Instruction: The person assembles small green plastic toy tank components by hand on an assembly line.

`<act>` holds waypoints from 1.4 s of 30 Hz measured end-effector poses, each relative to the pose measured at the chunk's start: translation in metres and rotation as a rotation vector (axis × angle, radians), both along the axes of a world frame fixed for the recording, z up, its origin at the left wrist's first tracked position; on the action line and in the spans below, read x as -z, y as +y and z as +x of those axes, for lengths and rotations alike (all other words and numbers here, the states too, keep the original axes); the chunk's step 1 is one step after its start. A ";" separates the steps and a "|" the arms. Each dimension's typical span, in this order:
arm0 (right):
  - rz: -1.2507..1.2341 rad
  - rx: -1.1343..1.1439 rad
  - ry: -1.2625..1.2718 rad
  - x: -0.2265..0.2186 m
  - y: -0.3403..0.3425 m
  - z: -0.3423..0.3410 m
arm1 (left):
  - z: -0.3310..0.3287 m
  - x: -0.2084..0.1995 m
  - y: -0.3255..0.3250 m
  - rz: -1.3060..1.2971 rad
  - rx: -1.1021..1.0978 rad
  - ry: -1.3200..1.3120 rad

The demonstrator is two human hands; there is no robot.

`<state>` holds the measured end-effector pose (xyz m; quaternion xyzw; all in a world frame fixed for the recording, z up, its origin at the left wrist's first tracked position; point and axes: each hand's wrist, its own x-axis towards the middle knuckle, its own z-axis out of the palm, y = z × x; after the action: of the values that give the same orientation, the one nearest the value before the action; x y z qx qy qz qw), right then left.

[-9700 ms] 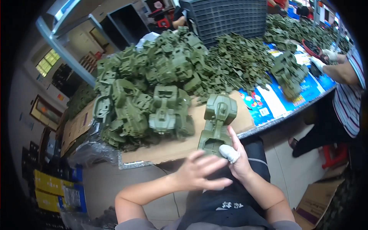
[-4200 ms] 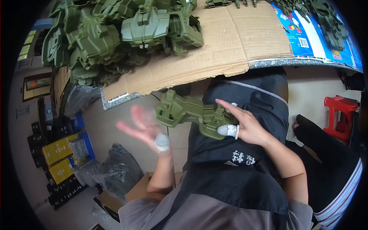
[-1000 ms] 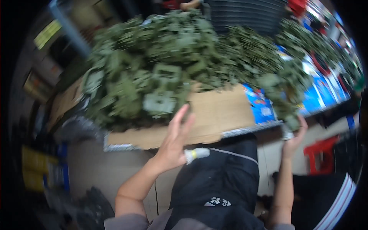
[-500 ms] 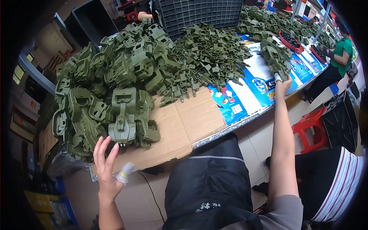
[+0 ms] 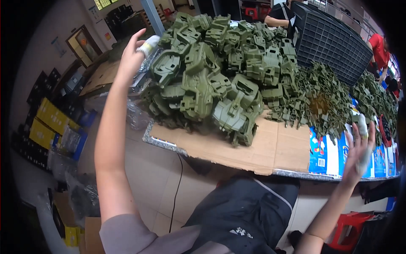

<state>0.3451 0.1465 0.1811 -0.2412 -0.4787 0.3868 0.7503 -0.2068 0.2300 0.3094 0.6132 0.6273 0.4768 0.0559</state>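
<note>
Lap: the person's dark apron [image 5: 249, 211] fills the lower middle, nearest the camera, below the front edge of the heap's table.
Right hand: the right hand [image 5: 358, 148] hangs in the air in front of the table edge, right of the heap, fingers [image 5: 363, 127] spread loose and holding nothing; one finger wears a white wrap.
Table: the table [image 5: 292, 172] carries a flattened brown cardboard sheet [image 5: 279, 146] that lies under and just in front of the heap.
Printed sheets: blue printed packaging sheets [image 5: 327, 148] lie on the table to the right of the heap, just beside the right hand.
Heap: a tall heap of olive-green plastic toy vehicle shells [image 5: 220, 72] sits on the cardboard, in the middle of the table.
Small parts: a lower pile of small green plastic pieces [image 5: 317, 97] spreads right of the heap, touching it.
Left hand: the left hand [image 5: 133, 57] reaches to the upper left flank of the heap, fingers [image 5: 148, 44] slack and extended, one tip in a white wrap; it touches or nearly touches a green shell [image 5: 167, 67] there, gripping nothing.
Crate: a dark slatted plastic crate [image 5: 330, 42] stands behind the heap, to its right.
Other people: a person in a black top [image 5: 279, 15] is beyond the heap, and another in a red shirt [image 5: 378, 48] is right of the crate.
</note>
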 end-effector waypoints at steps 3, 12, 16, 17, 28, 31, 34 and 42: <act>0.372 -0.558 0.197 -0.067 -0.097 -0.134 | 0.001 0.011 0.019 -0.261 0.166 0.108; -0.151 -0.998 0.781 -0.102 -0.177 -0.189 | 0.002 0.038 0.015 -0.292 0.335 -0.321; -0.083 -1.260 0.501 -0.087 -0.159 -0.149 | 0.060 0.025 -0.004 0.042 0.272 -0.177; 0.078 -1.606 0.140 -0.072 -0.140 -0.133 | 0.065 0.022 -0.010 0.210 0.223 -0.040; -0.241 -0.165 0.065 0.024 -0.062 -0.205 | 0.210 0.140 -0.136 0.370 0.788 0.129; -0.208 -0.052 -0.553 0.062 -0.072 -0.178 | 0.210 0.173 -0.142 -0.127 0.846 -0.622; -0.191 -0.230 -0.821 0.064 -0.082 -0.159 | 0.189 0.219 -0.149 -0.250 0.811 -0.250; -0.484 -0.077 -1.447 0.049 -0.009 -0.044 | 0.161 0.232 -0.161 -1.093 1.200 -1.229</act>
<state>0.3014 0.1371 0.1317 -0.5754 -0.7610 0.2523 0.1617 -0.0455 0.0695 0.0777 0.3662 0.2109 0.2508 0.8710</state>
